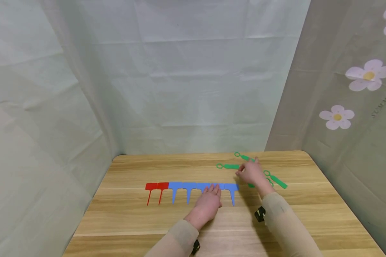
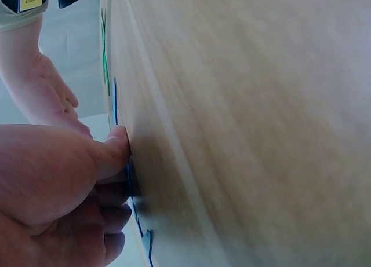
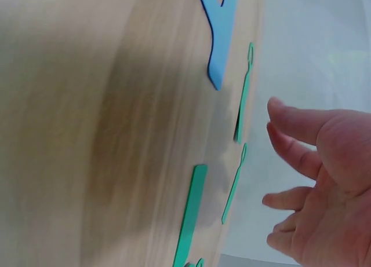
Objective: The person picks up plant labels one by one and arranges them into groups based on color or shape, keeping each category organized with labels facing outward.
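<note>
Blue tags [image 1: 174, 185]: row across middle of bench [image 1: 125, 221]; my left hand [image 1: 209, 202], fingers extended, rests on them. Green tags [image 1: 232, 166]: toward far edge; my right hand [image 1: 252, 174], empty, fingers loose, hovers above. Risk: sideways left-hand pressure might skew the row.

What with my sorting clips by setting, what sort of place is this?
Probably a makeshift indoor work or filming corner: a wood-grain table with creased, pale sheeting behind it, and flower-printed sheeting at the head view's right.
</note>
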The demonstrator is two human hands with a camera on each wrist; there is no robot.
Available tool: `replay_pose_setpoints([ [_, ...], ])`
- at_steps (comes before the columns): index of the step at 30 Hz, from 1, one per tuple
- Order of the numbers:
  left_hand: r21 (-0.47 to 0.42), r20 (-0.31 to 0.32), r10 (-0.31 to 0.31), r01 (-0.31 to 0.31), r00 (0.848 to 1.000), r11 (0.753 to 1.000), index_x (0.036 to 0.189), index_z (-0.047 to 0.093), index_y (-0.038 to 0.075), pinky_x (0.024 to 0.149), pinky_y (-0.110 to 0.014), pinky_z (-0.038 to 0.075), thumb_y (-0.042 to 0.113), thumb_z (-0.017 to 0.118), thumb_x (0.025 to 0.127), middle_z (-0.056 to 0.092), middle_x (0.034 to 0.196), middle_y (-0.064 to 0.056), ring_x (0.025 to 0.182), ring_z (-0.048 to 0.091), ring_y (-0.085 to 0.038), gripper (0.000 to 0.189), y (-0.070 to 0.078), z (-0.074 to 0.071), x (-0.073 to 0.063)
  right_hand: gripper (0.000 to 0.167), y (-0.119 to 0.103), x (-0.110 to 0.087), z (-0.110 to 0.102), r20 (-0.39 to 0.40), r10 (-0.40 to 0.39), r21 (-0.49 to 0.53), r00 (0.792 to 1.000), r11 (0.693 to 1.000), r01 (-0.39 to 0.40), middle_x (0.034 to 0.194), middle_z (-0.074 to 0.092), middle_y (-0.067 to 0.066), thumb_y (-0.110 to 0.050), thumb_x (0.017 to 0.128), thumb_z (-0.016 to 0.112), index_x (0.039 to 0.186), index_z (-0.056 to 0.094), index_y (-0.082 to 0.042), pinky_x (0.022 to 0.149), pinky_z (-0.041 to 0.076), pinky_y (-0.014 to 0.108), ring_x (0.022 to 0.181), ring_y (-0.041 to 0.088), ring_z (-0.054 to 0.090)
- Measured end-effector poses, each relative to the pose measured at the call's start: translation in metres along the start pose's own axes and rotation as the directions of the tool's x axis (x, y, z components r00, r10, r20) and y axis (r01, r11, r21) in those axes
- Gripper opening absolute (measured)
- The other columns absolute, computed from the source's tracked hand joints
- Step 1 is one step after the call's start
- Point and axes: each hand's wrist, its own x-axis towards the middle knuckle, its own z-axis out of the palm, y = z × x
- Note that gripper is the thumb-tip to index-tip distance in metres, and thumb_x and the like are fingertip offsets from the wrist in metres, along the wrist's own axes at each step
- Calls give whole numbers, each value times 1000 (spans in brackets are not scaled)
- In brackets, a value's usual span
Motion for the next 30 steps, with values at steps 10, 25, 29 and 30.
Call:
replay_pose_setpoints([
  [10, -27, -4, 0, 0, 1000, 1000, 158, 53, 5, 128, -39, 31, 34, 60, 110, 43, 168, -8, 157, 36, -25, 56, 0, -1, -2, 34, -7, 7, -1, -4, 95, -29, 995, 995, -95, 142, 63, 30, -30, 101, 75, 120, 76, -1, 128, 9, 67, 154, 61, 21],
  [25, -29, -14, 1, -1, 1000, 1000, 157, 54, 5, 127, -39, 32, 33, 60, 110, 44, 167, -7, 157, 37, -25, 55, 0, -3, -4, 48, -15, 23, 15, -43, 160, -204, 986, 965, -166, 142, 60, 36, -41, 103, 68, 87, 76, 4, 129, 17, 61, 145, 58, 41],
  [29, -28, -18, 6, -6, 1000, 1000, 157, 54, 5, 127, -40, 32, 32, 60, 110, 44, 167, -8, 156, 38, -25, 55, 0, -3, -5, 50, -19, 26, 18, -47, 179, -215, 983, 959, -184, 142, 60, 36, -42, 103, 68, 100, 77, 7, 130, 15, 61, 145, 57, 42],
  [30, -29, -22, 7, -8, 1000, 1000, 157, 54, 4, 127, -40, 32, 32, 61, 110, 45, 167, -8, 156, 38, -26, 55, 0, -3, -5, 51, -20, 27, 19, -47, 182, -219, 982, 957, -188, 142, 60, 37, -42, 103, 68, 102, 77, 9, 130, 15, 61, 146, 57, 41],
])
